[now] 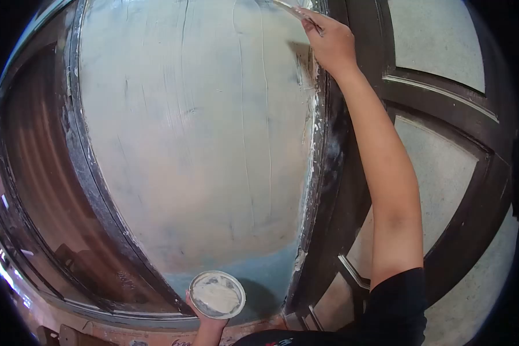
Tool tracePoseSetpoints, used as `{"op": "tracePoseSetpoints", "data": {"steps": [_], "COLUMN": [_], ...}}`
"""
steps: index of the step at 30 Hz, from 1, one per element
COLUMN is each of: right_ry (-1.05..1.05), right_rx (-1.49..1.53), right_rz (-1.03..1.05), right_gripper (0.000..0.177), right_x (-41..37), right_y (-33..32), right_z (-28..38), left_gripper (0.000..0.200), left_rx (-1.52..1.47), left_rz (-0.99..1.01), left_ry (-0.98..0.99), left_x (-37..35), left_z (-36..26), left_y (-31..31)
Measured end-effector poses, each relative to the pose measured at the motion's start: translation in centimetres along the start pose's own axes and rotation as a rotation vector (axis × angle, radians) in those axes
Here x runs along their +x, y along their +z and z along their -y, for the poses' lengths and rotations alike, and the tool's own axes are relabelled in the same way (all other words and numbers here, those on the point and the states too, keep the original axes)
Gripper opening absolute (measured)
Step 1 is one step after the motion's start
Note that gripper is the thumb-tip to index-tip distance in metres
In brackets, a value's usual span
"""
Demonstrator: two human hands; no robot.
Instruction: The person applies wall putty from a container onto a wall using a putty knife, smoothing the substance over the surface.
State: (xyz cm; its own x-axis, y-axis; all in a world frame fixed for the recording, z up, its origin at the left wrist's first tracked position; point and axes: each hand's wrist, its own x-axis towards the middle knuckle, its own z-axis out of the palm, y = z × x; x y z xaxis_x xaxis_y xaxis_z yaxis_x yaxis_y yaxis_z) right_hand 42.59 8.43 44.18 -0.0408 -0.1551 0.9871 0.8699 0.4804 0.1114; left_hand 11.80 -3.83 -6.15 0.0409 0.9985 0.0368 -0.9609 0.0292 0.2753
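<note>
Operator: Where is my right hand, and what is its state?
Guide: Your right hand (331,43) is at 1 o'clock, fingers closed around a slender tool (299,12). The tool slants toward 11 o'clock over the top of the pale panel (196,144); you cannot tell here whether its tip touches.
Operator: And my left hand?
Guide: Your left hand (209,324), at 6 o'clock, grips a shallow round container (228,315) from below and from its 9 o'clock side. Pale paste (216,295) lies within, the open top facing you.
Operator: What surrounds them?
Guide: The panel fills the centre, with thin vertical ridges and a blue-green band (274,266) along its lower edge. A chipped dark frame (330,150) borders it at 3 o'clock; a dark-framed pane (46,167) occupies 9 o'clock.
</note>
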Motion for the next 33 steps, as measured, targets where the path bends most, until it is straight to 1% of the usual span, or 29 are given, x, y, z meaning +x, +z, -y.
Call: {"op": "tracePoseSetpoints", "data": {"steps": [1, 2, 3, 5, 6, 7, 8, 9, 10, 12, 13, 15, 17, 18, 21, 22, 25, 26, 27, 29, 30, 33], "right_ry": [-0.118, -0.232, -0.236, -0.187, -0.193, -0.145, -0.098, -0.106, -0.132, -0.157, -0.135, -0.106, -0.124, -0.107, -0.113, -0.099, -0.11, -0.101, -0.112, -0.116, -0.102, -0.062], "right_rx": [0.018, 0.05, 0.053, -0.053, -0.048, -0.116, -0.185, -0.181, -0.201, -0.214, -0.211, -0.2, -0.141, -0.176, -0.15, -0.16, -0.158, -0.169, -0.157, -0.15, -0.15, -0.16], "right_rz": [0.009, -0.027, -0.029, 0.024, 0.02, 0.071, 0.121, 0.114, 0.104, 0.092, 0.094, 0.105, 0.089, 0.092, 0.123, 0.164, 0.146, 0.15, 0.142, 0.143, 0.159, 0.212], "right_gripper": [0.027, 0.029, 0.029, 0.029, 0.029, 0.03, 0.031, 0.031, 0.032, 0.032, 0.033, 0.035, 0.034, 0.031, 0.031, 0.033, 0.035, 0.035, 0.036, 0.037, 0.038, 0.04], "right_x": [0.5, 1.1, 1.7, 3.2, 3.9, 5.0, 6.0, 6.7, 7.2, 7.0, 6.6, 5.4, 4.0, 3.3, 0.5, -0.6, -4.8, -6.5, -8.2, -11.6, -13.1, -18.0], "right_y": [0.3, 0.8, 1.2, 2.1, 2.4, 2.7, 2.9, 3.7, 4.9, 6.6, 7.3, 8.0, 8.0, 8.2, 7.3, 6.8, 6.4, 6.2, 6.1, 5.7, 5.3, 4.5], "right_z": [0.2, -0.2, -0.5, -0.9, -1.0, -0.8, -0.7, -1.4, -2.5, -3.2, -3.5, -3.4, -3.5, -3.4, -2.8, -2.5, -2.2, -2.2, -2.2, -1.9, -1.6, -0.6], "left_gripper": [0.074, 0.073, 0.073, 0.073, 0.075, 0.075, 0.078, 0.081, 0.084, 0.083, 0.083, 0.082, 0.081, 0.081, 0.08, 0.08, 0.08, 0.08, 0.08, 0.08, 0.08, 0.081], "left_rx": [-0.003, 0.008, 0.004, -0.027, -0.074, -0.079, -0.016, 0.048, 0.084, 0.071, 0.064, 0.052, 0.041, 0.036, 0.03, 0.099, 0.1, 0.183, 0.189, 0.087, 0.084, 0.048], "left_rz": [-0.043, -0.05, -0.048, -0.047, -0.078, -0.071, -0.066, -0.062, -0.04, -0.037, -0.04, -0.056, -0.079, -0.089, -0.102, -0.115, -0.095, -0.086, -0.091, -0.108, -0.1, -0.113], "left_ry": [0.018, 0.029, 0.033, 0.04, 0.029, 0.035, 0.062, 0.09, 0.075, 0.081, 0.08, 0.074, 0.058, 0.047, 0.006, 0.007, -0.025, -0.006, -0.018, -0.109, -0.12, -0.158], "left_x": [-0.1, 0.0, -0.2, -0.3, -0.2, -0.1, -0.1, 0.1, -0.2, 0.4, 0.6, 0.4, -0.3, -0.6, -1.3, -1.7, -0.6, -0.6, -0.8, -1.4, -1.9, -2.9], "left_z": [0.0, -0.1, -0.1, -0.1, -0.3, -0.2, -0.1, 0.1, 0.2, 0.5, 0.6, 0.8, 0.9, 1.0, 1.1, 1.0, 0.7, 0.6, 0.3, -0.2, -0.4, -1.0], "left_y": [-0.1, 0.0, -0.1, -0.5, -0.9, -1.5, -2.2, -2.8, -3.1, -3.4, -3.5, -4.1, -4.7, -4.9, -5.3, -4.9, -5.9, -6.1, -5.9, -4.6, -3.7, -4.4]}}
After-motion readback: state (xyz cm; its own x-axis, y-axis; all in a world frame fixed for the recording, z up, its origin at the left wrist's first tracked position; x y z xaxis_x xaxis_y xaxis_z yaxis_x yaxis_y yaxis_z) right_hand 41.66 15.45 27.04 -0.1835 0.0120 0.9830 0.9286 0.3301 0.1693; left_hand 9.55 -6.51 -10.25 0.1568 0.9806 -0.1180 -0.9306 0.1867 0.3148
